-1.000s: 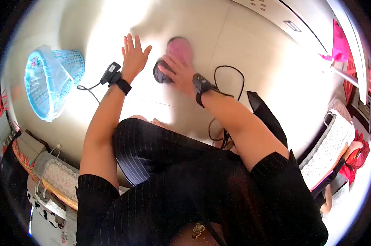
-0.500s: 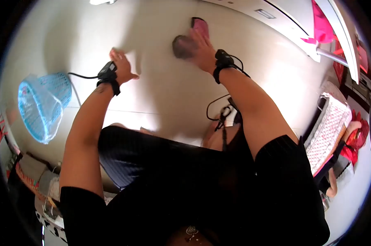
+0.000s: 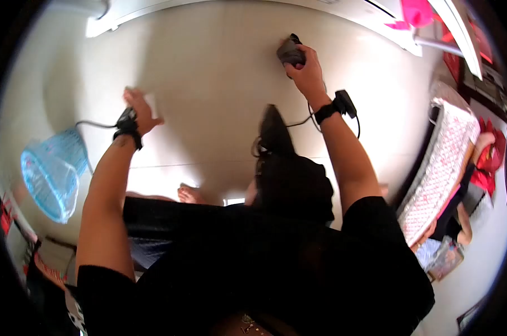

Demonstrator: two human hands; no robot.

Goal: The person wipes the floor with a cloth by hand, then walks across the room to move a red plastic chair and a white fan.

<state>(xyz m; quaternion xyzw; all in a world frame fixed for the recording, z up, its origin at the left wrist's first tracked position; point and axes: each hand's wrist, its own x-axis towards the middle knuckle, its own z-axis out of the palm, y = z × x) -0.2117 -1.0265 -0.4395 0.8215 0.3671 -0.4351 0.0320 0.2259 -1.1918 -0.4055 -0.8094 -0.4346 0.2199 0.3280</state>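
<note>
My right hand (image 3: 309,75) is wrapped round a dark shoe-like object (image 3: 290,51) at the upper middle, on or just above the pale floor (image 3: 208,84). No pink part of it shows now. Fingers spread, my left hand (image 3: 143,112) is at the left over the floor with nothing in it, somewhat blurred. A black device with a cable is strapped to each wrist.
A light-blue basket (image 3: 54,173) with a clear plastic liner lies at the left. White furniture edges run along the top. A quilted padded seat (image 3: 441,162) is at the right, with another person's arm (image 3: 464,224) beyond it. My bare foot (image 3: 190,194) shows below centre.
My right hand has moved up and right in the view and closed round the dark object, whose pink part no longer shows. My left hand has shifted left and down, and the view has tilted.
</note>
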